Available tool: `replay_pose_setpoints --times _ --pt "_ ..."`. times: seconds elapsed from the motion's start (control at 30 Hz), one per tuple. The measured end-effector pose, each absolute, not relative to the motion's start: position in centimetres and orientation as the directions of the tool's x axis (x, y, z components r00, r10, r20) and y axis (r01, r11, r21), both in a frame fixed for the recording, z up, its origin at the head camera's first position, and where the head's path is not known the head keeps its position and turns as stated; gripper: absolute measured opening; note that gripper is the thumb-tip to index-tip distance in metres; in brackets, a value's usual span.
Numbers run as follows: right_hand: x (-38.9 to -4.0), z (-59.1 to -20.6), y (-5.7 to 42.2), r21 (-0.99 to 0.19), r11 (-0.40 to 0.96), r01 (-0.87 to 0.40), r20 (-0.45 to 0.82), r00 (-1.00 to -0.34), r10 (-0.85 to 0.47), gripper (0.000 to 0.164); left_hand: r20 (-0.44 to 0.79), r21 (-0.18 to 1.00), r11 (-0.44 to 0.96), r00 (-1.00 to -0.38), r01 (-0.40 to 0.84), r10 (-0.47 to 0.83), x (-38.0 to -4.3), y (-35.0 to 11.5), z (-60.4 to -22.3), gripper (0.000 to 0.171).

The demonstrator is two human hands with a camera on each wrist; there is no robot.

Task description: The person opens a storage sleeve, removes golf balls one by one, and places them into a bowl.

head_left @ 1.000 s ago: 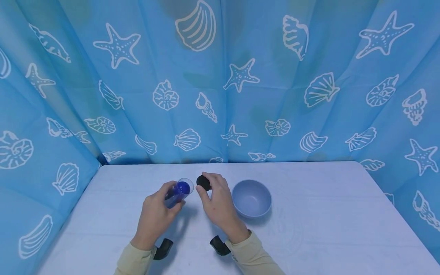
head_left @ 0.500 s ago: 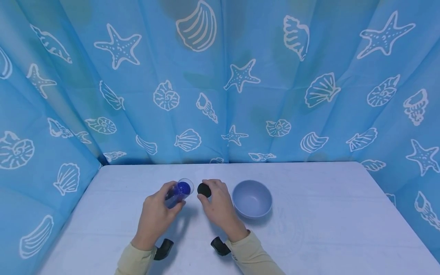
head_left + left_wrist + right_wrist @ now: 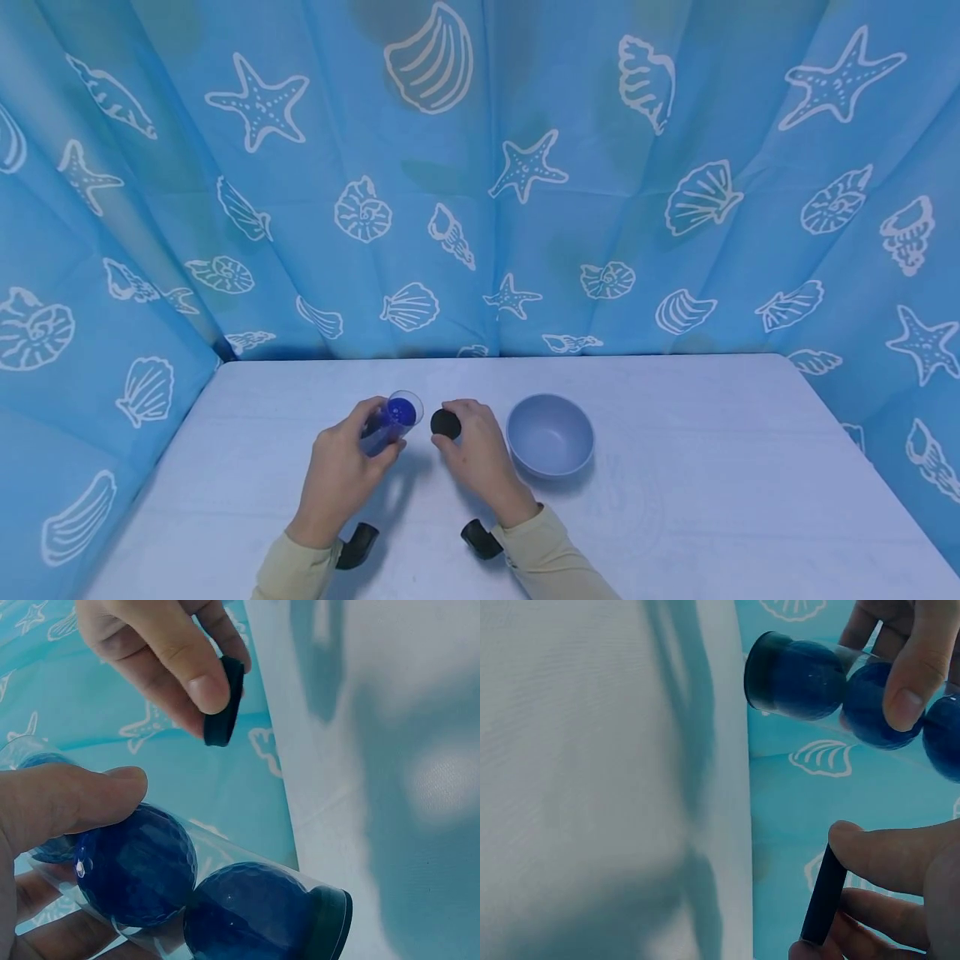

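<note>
My left hand (image 3: 341, 471) grips a clear plastic tube (image 3: 387, 433), tilted with its uncapped mouth up and to the right. Inside the tube, blue dimpled golf balls (image 3: 135, 862) sit in a row, and a black cap (image 3: 328, 926) closes its lower end. Pinched between the thumb and fingers of my right hand (image 3: 483, 458) is a loose round black cap (image 3: 446, 423). That cap is held just right of the tube's mouth, apart from it. The left wrist view shows the cap edge-on; fingers cover part of the tube.
A lavender-blue bowl (image 3: 550, 435) stands on the white table (image 3: 712, 467), close to the right of my right hand. Black wrist-worn pieces (image 3: 357, 546) show beside both cuffs. A blue shell-print curtain (image 3: 480, 167) hangs behind the table.
My right hand has lowered slightly toward me with the black cap, from beside the tube's rim to a little below it. The left hand and tube stay in place.
</note>
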State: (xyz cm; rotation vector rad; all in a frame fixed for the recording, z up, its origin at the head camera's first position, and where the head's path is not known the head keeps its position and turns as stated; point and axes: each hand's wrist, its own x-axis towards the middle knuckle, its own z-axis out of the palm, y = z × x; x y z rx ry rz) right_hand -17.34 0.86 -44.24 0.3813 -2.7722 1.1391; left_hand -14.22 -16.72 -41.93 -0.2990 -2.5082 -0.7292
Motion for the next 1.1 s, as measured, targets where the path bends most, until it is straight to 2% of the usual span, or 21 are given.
replay_pose_setpoints --times 0.6,1.1 --pt "-17.7 -45.5 0.9 -0.646 0.731 -0.219 0.106 -0.974 -0.199 0.044 0.517 0.439 0.834 -0.853 0.334 0.070 -14.2 -16.7 -42.0 0.053" --pt "-18.4 -46.8 1.1 -0.673 0.724 -0.151 0.028 -0.983 -0.179 0.050 0.488 0.448 0.842 -0.872 0.300 0.051 -14.1 -16.5 -41.9 0.055"
